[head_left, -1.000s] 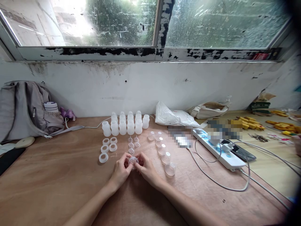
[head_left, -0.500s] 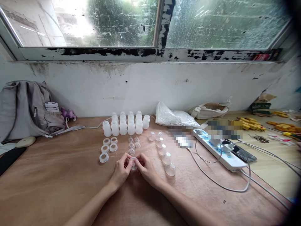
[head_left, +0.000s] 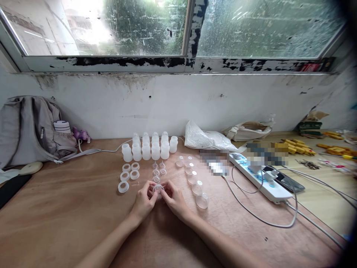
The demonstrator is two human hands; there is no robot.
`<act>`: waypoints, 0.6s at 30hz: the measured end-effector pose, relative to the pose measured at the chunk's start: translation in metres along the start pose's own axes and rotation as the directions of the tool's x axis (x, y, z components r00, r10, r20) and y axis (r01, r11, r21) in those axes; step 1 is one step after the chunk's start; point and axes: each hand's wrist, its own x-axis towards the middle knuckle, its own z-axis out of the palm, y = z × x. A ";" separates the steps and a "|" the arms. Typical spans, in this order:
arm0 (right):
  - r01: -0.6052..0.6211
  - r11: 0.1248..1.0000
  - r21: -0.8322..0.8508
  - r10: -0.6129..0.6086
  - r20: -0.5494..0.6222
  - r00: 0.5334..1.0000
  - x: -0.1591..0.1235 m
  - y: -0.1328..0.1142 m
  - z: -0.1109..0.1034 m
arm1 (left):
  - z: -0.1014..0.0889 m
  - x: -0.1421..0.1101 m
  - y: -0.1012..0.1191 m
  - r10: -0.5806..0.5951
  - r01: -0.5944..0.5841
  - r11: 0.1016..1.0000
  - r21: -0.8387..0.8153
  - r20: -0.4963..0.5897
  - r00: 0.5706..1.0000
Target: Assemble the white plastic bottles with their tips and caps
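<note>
My left hand (head_left: pixel 144 203) and my right hand (head_left: pixel 174 200) meet at the middle of the wooden table (head_left: pixel 69 216), both pinched on one small clear plastic piece (head_left: pixel 157 189) held between the fingertips. Just beyond it lie small clear stemmed parts (head_left: pixel 156 172). Translucent white bottles (head_left: pixel 150 148) stand in rows behind them. White rings (head_left: pixel 124 176) lie to the left of my hands. A curved line of clear round caps (head_left: pixel 196 188) runs to the right.
A grey backpack (head_left: pixel 28 128) leans on the wall at far left. A white plastic bag (head_left: pixel 205 138), a power strip (head_left: pixel 262 178) with trailing cables and a phone (head_left: pixel 287 182) lie to the right. Yellow parts (head_left: pixel 295 147) are scattered at far right.
My fingers have shifted slightly around the clear piece, turning it between both hands. Everything else on the table has stayed put.
</note>
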 end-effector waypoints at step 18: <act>0.063 0.989 -0.133 -0.065 -0.015 0.998 -0.003 0.000 0.002 | 0.000 -0.004 -0.001 0.093 -0.089 0.973 0.214 -0.008 0.996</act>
